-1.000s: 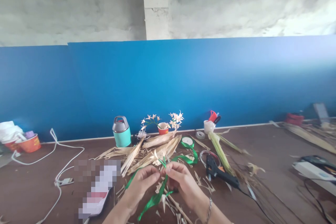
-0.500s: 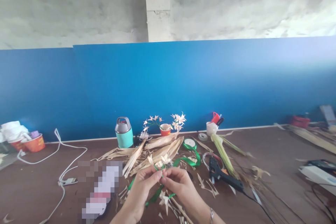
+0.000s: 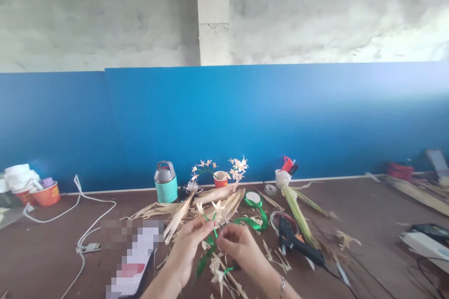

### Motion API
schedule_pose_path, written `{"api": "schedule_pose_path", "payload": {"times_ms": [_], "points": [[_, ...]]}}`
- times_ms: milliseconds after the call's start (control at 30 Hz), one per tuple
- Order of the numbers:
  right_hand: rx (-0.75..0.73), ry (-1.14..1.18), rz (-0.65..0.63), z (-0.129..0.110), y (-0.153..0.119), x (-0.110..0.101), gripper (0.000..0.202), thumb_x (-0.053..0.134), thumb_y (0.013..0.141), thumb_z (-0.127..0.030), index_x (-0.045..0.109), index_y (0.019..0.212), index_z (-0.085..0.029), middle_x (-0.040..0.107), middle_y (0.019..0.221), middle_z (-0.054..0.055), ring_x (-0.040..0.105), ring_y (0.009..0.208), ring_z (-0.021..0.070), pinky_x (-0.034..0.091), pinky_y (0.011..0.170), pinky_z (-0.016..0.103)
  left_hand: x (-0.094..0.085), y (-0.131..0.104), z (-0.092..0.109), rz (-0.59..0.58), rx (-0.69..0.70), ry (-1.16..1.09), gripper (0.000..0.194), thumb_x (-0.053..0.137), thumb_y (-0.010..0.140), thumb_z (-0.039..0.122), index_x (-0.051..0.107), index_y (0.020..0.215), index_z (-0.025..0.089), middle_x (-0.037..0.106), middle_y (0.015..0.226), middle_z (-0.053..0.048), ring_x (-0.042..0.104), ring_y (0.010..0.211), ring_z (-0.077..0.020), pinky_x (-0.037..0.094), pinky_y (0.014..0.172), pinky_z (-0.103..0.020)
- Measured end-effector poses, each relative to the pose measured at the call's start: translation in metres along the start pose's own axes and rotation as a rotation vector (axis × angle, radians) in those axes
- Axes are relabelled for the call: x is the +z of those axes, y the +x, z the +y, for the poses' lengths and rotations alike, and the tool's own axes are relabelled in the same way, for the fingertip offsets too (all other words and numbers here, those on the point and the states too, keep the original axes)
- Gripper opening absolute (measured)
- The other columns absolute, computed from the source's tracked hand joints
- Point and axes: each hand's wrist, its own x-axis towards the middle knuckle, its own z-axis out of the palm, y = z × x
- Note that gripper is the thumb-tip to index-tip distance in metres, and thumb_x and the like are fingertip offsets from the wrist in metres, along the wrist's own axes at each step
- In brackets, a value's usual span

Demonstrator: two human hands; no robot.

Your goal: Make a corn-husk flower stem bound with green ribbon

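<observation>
My left hand pinches a small corn husk flower stem wrapped in green, with pale star-shaped blooms above the fingertips. My right hand is closed just right of the stem, at a green ribbon that hangs below the fingers. A thin greyish piece shows above the right fingers, too small to make out. On the table below the hands lies another husk flower with a green-wrapped stem.
Dried corn husks and a green ribbon spool lie beyond my hands. A black glue gun rests at right, its cord trailing forward. Behind stand a teal flask and a paper cup beside finished flower sprays. White cables lie left.
My hands have moved slightly apart from their joined pinch. More of the green stem and its blooms now shows between them. The camera view has tilted up a little.
</observation>
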Motion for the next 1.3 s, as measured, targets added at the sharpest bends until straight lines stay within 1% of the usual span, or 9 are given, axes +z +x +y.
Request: {"api": "schedule_pose_path", "payload": {"times_ms": [100,167,333,467,600,733,867,1067,1300], "points": [[-0.099,-0.236,0.077,-0.024,0.005,-0.007,0.009,0.063,0.061,-0.021,0.058,0.057,-0.015,0.052,0.054,-0.002,0.042,0.053,0.0099,0.031,0.052,0.023,0.006,0.005,0.017,0.06,0.091,0.213,0.025,0.074,0.066,0.037,0.066,0.061,0.014,0.06,0.059,0.0,0.053,0.062,-0.0132,0.039,0.061,-0.023],[-0.093,-0.228,0.032,-0.039,0.01,-0.01,0.005,0.06,0.061,-0.018,0.056,0.058,-0.016,0.052,0.054,-0.003,0.041,0.052,0.0095,0.03,0.05,0.022,0.01,0.009,0.025,0.073,0.089,0.224,0.027,0.073,0.065,0.04,0.066,0.062,0.015,0.058,0.056,0.001,0.053,0.058,-0.0137,0.039,0.059,-0.024],[-0.077,0.152,0.006,-0.048,0.027,-0.01,0.015,0.056,0.051,-0.017,0.041,0.052,-0.019,0.04,0.051,-0.008,0.026,0.046,0.0054,0.019,0.044,0.02,0.02,0.02,0.033,0.06,0.126,0.169,0.027,0.076,0.061,0.04,0.066,0.063,0.015,0.065,0.064,-0.001,0.058,0.066,-0.0159,0.043,0.066,-0.026],[0.029,0.342,-0.075,-0.041,0.033,-0.011,0.015,0.055,0.057,-0.019,0.04,0.06,-0.02,0.033,0.052,-0.009,0.023,0.046,0.0058,0.013,0.043,0.019,0.02,0.024,0.033,0.039,0.146,0.14,0.025,0.075,0.063,0.038,0.069,0.07,0.014,0.069,0.07,-0.004,0.06,0.075,-0.0185,0.044,0.072,-0.027],[0.115,0.104,-0.165,-0.044,0.035,-0.019,0.015,0.061,0.062,-0.023,0.048,0.067,-0.019,0.032,0.048,-0.01,0.023,0.045,0.0059,0.012,0.044,0.021,0.011,0.028,0.035,0.129,0.128,0.127,0.026,0.075,0.063,0.039,0.065,0.067,0.016,0.064,0.063,0.0,0.058,0.067,-0.0165,0.043,0.066,-0.026],[0.062,-0.233,-0.093,-0.05,0.038,-0.034,0.025,0.061,0.072,-0.038,0.054,0.062,-0.016,0.039,0.049,-0.006,0.03,0.047,0.0075,0.02,0.047,0.023,0.004,0.031,0.039,0.12,0.095,0.171,0.027,0.074,0.063,0.041,0.066,0.068,0.015,0.064,0.065,-0.001,0.06,0.069,-0.0179,0.043,0.07,-0.028],[-0.046,-0.424,0.004,-0.056,0.037,-0.049,0.021,0.061,0.072,-0.035,0.059,0.062,-0.016,0.05,0.057,-0.003,0.042,0.056,0.0113,0.032,0.055,0.024,0.0,0.034,0.032,0.095,0.084,0.244,0.026,0.073,0.065,0.04,0.068,0.072,0.015,0.066,0.068,-0.002,0.06,0.07,-0.0182,0.043,0.071,-0.029],[-0.194,-0.625,0.113,-0.067,0.03,-0.054,0.02,0.056,0.074,-0.034,0.062,0.067,-0.016,0.055,0.06,-0.001,0.047,0.059,0.0137,0.037,0.058,0.025,-0.002,0.038,0.019,0.017,0.049,0.19,0.028,0.072,0.067,0.04,0.069,0.073,0.013,0.068,0.07,-0.006,0.061,0.069,-0.0183,0.045,0.068,-0.029],[-0.176,-0.565,0.04,-0.068,0.031,-0.051,0.02,0.058,0.072,-0.032,0.058,0.059,-0.017,0.053,0.056,-0.001,0.044,0.057,0.0139,0.034,0.055,0.026,0.008,0.025,0.033,-0.036,0.001,-0.114,0.024,0.083,0.055,0.031,0.069,0.063,0.013,0.068,0.071,-0.004,0.059,0.068,-0.0135,0.045,0.07,-0.024]]}}
